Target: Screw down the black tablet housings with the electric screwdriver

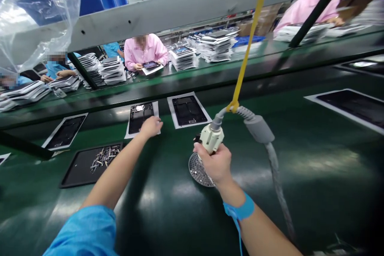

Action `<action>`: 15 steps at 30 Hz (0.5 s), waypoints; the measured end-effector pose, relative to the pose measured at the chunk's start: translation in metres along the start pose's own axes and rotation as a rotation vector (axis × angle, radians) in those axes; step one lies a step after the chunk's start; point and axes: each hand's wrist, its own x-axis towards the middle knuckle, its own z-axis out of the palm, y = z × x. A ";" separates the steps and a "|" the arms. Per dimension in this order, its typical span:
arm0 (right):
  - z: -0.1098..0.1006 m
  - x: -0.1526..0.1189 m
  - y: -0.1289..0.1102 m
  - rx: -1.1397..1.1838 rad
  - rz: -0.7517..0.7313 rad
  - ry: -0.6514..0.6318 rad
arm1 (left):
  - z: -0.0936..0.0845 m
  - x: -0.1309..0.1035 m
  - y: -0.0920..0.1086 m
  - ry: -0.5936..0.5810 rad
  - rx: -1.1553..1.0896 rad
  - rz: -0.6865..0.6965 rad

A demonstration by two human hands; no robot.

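Note:
My right hand (217, 164) is wrapped around a pale electric screwdriver (211, 137), which hangs from a yellow strap (247, 48) and has a grey cable. Just below and behind that hand is a round perforated screw tray (199, 170) with small screws in it, partly covered. My left hand (151, 127) reaches over the lower right edge of an opened tablet housing (140, 115) on a white sheet. Its fingers look curled together, and whatever is between them is hidden. Another tablet housing (189, 110) lies on its own sheet between the two hands.
A black tray (79, 168) holding loose small metal parts lies under my left forearm. More housings lie on the green belt, one at left (66, 132), one at right (354, 104). Co-workers (145, 54) sit beyond the raised ledge among stacked sheets (216, 44). Dark posts (25, 144) cross the belt.

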 end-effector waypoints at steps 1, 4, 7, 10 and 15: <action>0.000 0.000 -0.001 0.000 -0.001 -0.003 | 0.007 0.004 0.015 -0.023 -0.002 0.055; 0.000 -0.001 -0.003 -0.013 -0.012 -0.008 | 0.025 0.016 0.056 -0.075 0.017 0.202; 0.000 -0.002 -0.005 -0.026 -0.034 -0.017 | 0.035 0.029 0.083 -0.105 0.056 0.296; 0.000 -0.001 -0.006 -0.032 -0.046 -0.019 | 0.034 0.043 0.095 -0.153 0.100 0.364; 0.000 0.000 -0.009 -0.024 -0.055 -0.017 | 0.027 0.059 0.099 -0.241 0.172 0.421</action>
